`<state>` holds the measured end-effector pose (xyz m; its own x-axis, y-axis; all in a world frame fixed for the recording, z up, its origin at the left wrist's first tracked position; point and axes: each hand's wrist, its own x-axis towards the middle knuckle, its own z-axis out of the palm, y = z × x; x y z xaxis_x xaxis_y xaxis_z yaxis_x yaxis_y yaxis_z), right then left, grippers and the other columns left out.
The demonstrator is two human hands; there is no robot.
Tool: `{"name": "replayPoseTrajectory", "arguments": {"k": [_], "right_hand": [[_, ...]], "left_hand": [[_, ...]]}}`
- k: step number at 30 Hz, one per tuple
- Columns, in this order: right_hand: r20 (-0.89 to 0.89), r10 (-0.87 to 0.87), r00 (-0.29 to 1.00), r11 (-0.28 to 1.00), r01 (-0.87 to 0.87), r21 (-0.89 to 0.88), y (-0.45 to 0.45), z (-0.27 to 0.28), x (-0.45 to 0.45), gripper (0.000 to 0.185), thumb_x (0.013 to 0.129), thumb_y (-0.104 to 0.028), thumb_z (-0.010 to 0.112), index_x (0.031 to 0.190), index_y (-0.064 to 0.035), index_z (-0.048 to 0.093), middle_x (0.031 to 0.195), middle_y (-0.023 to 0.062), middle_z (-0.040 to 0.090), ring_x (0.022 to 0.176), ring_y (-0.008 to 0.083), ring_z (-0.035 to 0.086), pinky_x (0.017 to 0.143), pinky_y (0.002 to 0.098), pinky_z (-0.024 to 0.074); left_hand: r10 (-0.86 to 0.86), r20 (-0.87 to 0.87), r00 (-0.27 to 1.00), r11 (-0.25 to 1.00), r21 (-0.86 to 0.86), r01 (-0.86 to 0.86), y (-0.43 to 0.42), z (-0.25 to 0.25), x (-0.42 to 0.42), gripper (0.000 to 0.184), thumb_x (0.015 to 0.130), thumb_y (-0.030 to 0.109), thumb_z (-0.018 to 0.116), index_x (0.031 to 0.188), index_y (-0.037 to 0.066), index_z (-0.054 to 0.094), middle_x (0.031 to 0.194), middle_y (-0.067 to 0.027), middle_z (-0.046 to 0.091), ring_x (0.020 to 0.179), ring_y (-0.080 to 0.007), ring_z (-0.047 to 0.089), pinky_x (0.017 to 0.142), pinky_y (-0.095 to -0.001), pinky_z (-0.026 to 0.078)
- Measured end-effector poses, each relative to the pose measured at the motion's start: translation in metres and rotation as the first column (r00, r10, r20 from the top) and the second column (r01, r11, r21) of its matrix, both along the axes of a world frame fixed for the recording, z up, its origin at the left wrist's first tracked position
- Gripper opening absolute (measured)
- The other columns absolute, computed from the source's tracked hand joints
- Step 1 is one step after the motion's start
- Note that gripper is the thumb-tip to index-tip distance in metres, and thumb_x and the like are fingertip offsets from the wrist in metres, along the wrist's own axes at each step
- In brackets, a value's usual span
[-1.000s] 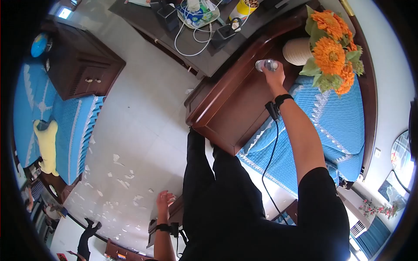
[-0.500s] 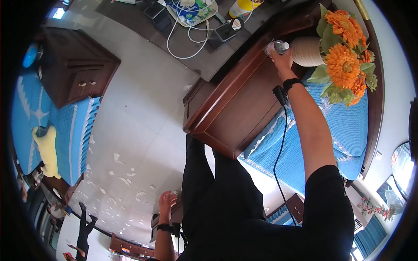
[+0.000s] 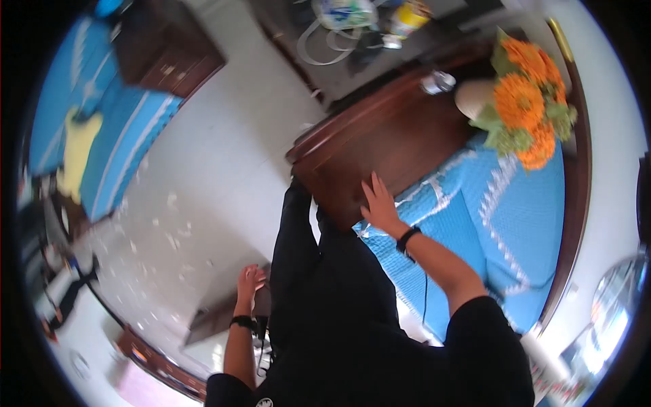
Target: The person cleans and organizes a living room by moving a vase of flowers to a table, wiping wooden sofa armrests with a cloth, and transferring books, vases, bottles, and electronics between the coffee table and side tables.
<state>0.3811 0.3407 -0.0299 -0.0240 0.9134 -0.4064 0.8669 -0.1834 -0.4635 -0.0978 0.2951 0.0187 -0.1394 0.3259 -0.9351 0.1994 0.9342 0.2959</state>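
My right hand [image 3: 382, 207] is open with its fingers apart, over the near end of the brown wooden cabinet top [image 3: 400, 146], holding nothing. A clear bottle [image 3: 438, 83] stands on the far part of that top, beside the pale vase [image 3: 473, 100] of orange flowers [image 3: 521, 102]. My left hand [image 3: 249, 279] is raised beside my left leg, its fingers loosely curled and blurred; whether it holds anything small is unclear.
A dark table [image 3: 339, 74] with cables and a yellow container [image 3: 409, 19] is at the top. Blue-covered seating [image 3: 447, 224] lies right of my legs. White scraps [image 3: 169, 227] litter the floor. A person [image 3: 71, 295] is far left.
My right hand has let go of the bottle and come back toward me along the cabinet top. The bottle stays beside the vase. The view has turned, and my left hand remains near my leg.
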Motion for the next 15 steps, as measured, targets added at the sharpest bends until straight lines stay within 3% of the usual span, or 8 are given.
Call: {"name": "replayPoseTrajectory", "arguments": {"k": [3,5,7,9,10,12,15], "right_hand": [[-0.088,0.244,0.966,0.97,-0.244,0.01,-0.053,-0.002,-0.022,0.064,0.081,-0.022,0.071,0.14,-0.005,0.052,0.161,0.0282,0.02,0.144,0.0449,0.031,0.111,0.0553,0.0347],[-0.064,0.39,0.919,0.907,-0.395,-0.147,-0.066,0.012,-0.021,0.059,0.081,-0.025,0.071,0.137,-0.0119,0.056,0.161,0.0252,0.025,0.144,0.0398,0.035,0.113,0.0573,0.0289],[-0.031,0.45,0.893,0.879,-0.449,-0.161,-0.07,0.01,-0.018,0.059,0.081,-0.025,0.072,0.136,-0.012,0.057,0.153,0.0258,0.04,0.141,0.0405,0.04,0.113,0.055,0.0311],[-0.048,0.467,0.883,0.876,-0.47,-0.114,-0.069,0.0,-0.011,0.055,0.081,-0.025,0.073,0.131,-0.007,0.059,0.14,0.0257,0.055,0.13,0.0433,0.051,0.109,0.0497,0.0399],[-0.089,0.455,0.886,0.881,-0.463,-0.098,-0.07,-0.012,-0.005,0.052,0.083,-0.025,0.072,0.129,-0.005,0.06,0.135,0.0231,0.059,0.127,0.0402,0.054,0.107,0.0463,0.0428],[-0.093,0.371,0.924,0.893,-0.382,-0.239,-0.061,-0.003,-0.014,0.047,0.084,-0.025,0.071,0.125,-0.0039,0.063,0.128,0.02,0.064,0.123,0.0372,0.058,0.105,0.0438,0.0453],[-0.041,0.505,0.862,0.828,-0.497,-0.26,-0.054,0.001,-0.028,0.044,0.084,-0.027,0.069,0.122,-0.0055,0.065,0.121,0.0192,0.067,0.117,0.0372,0.062,0.101,0.0438,0.0478]], "left_hand": [[0.084,0.048,0.995,0.995,0.046,-0.087,-0.068,-0.011,-0.002,0.029,0.1,0.031,0.055,0.119,0.01,0.062,0.103,-0.0065,0.07,0.091,-0.017,0.068,0.074,-0.0323,0.054],[0.122,0.069,0.99,0.982,0.138,-0.131,-0.117,-0.021,-0.004,0.028,0.101,0.029,0.055,0.119,0.008,0.062,0.101,-0.0079,0.071,0.088,-0.0182,0.069,0.071,-0.033,0.055],[0.179,0.083,0.98,0.964,0.187,-0.191,-0.158,-0.028,-0.008,0.028,0.101,0.028,0.054,0.118,0.008,0.063,0.099,-0.0082,0.071,0.085,-0.0184,0.07,0.068,-0.0327,0.055],[0.247,0.03,0.968,0.947,0.205,-0.248,-0.19,-0.034,-0.005,0.026,0.101,0.027,0.055,0.117,0.007,0.063,0.097,-0.0084,0.072,0.082,-0.0184,0.07,0.066,-0.0323,0.056],[0.27,-0.018,0.963,0.942,0.21,-0.261,-0.21,-0.036,-0.005,0.026,0.1,0.026,0.056,0.116,0.007,0.064,0.096,-0.0083,0.072,0.081,-0.0184,0.07,0.066,-0.032,0.056],[0.446,0.046,0.894,0.852,0.285,-0.44,-0.251,-0.034,0.0,0.024,0.1,0.024,0.056,0.115,0.008,0.065,0.094,-0.0073,0.072,0.081,-0.0171,0.07,0.065,-0.0305,0.055],[0.642,0.083,0.762,0.732,0.227,-0.642,-0.306,-0.023,0.007,0.023,0.099,0.022,0.055,0.115,0.008,0.065,0.094,-0.0066,0.072,0.081,-0.0155,0.069,0.064,-0.0292,0.055]]}}
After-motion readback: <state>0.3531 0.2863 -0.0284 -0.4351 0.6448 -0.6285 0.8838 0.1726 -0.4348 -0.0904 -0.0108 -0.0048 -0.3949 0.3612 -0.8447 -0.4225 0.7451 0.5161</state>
